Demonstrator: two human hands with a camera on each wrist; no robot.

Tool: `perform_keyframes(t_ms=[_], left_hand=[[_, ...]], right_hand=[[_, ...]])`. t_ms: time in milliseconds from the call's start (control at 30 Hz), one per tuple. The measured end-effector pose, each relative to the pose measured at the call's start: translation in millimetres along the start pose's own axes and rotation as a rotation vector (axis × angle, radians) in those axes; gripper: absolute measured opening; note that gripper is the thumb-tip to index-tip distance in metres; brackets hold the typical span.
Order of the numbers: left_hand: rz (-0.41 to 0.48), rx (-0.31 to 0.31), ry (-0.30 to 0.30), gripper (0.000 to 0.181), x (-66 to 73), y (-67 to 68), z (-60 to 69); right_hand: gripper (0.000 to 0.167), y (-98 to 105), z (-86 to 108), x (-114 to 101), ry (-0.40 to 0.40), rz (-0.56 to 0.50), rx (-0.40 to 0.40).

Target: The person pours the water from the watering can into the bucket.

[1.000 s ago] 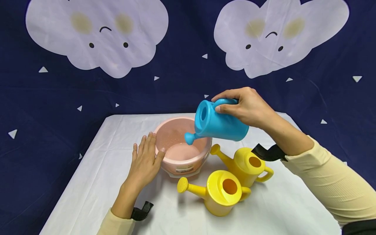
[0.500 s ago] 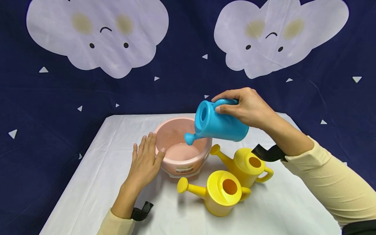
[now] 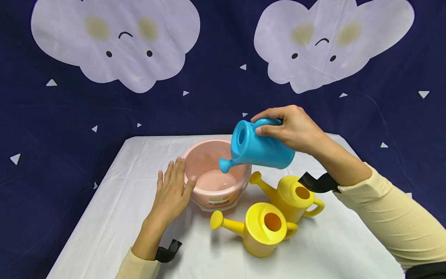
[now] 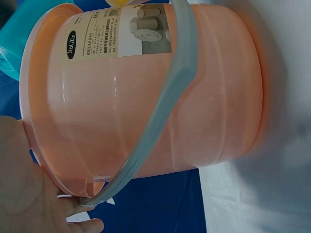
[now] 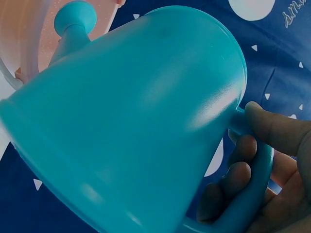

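Note:
My right hand [image 3: 292,128] grips the handle of a blue watering can [image 3: 265,149], fingers curled round it in the right wrist view. The can hangs tilted to the left, its spout head [image 3: 225,165] over the mouth of a pink bucket [image 3: 223,192]. Droplets speckle the bucket's inner wall; no stream from the spout can be made out. Against the bucket's left rim rests my left hand [image 3: 170,195], fingers straight. In the left wrist view a grey bail handle [image 4: 160,116] hangs down the bucket's labelled side.
Two yellow watering cans stand upright on the white-covered table [image 3: 115,201]: one in front [image 3: 263,230], the other behind it to the right [image 3: 292,197]. Both spouts point left. A dark blue cloth [image 3: 223,73] with clouds hangs behind the table.
The blue watering can and my right hand have sunk very slightly. My left hand, the bucket and the yellow cans have stayed in place.

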State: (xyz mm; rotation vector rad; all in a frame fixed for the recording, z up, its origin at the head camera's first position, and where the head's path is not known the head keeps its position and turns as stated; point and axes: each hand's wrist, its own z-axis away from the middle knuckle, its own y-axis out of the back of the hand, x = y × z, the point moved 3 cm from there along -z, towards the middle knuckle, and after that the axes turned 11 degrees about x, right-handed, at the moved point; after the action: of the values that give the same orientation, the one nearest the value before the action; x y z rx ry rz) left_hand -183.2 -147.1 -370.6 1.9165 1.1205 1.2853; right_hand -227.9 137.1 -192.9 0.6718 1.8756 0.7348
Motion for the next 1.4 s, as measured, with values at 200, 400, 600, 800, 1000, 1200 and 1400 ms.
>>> perform_keyframes(t_ms=[200,400,600,800,1000,1200,1400], left_hand=[[-0.003,0.005,-0.003,0.069,0.1,0.4,-0.4],[-0.003,0.006,-0.006,0.069,-0.1,0.2,-0.5],[0.004,0.006,-0.004,0.069,-0.1,0.2,0.0],[0.006,0.007,-0.006,0.069,0.0,0.0,0.4],[0.006,0.011,-0.010,0.070,0.1,-0.4,0.8],[0.008,0.017,-0.011,0.070,0.1,-0.6,1.1],[0.008,0.016,-0.010,0.071,-0.3,-0.8,1.1]], right_hand=[[0.026,-0.3,0.0,0.6,-0.003,0.007,0.000],[0.026,-0.7,0.1,1.0,-0.006,0.007,-0.001],[0.026,-1.6,0.1,1.5,-0.003,0.005,0.000],[0.026,-2.0,0.3,2.2,-0.003,0.006,0.002],[0.027,-2.0,0.9,2.8,-0.006,0.001,0.001],[0.027,-2.4,1.0,3.0,-0.004,-0.004,-0.002],[0.027,-3.0,1.1,3.5,-0.005,-0.003,-0.004]])
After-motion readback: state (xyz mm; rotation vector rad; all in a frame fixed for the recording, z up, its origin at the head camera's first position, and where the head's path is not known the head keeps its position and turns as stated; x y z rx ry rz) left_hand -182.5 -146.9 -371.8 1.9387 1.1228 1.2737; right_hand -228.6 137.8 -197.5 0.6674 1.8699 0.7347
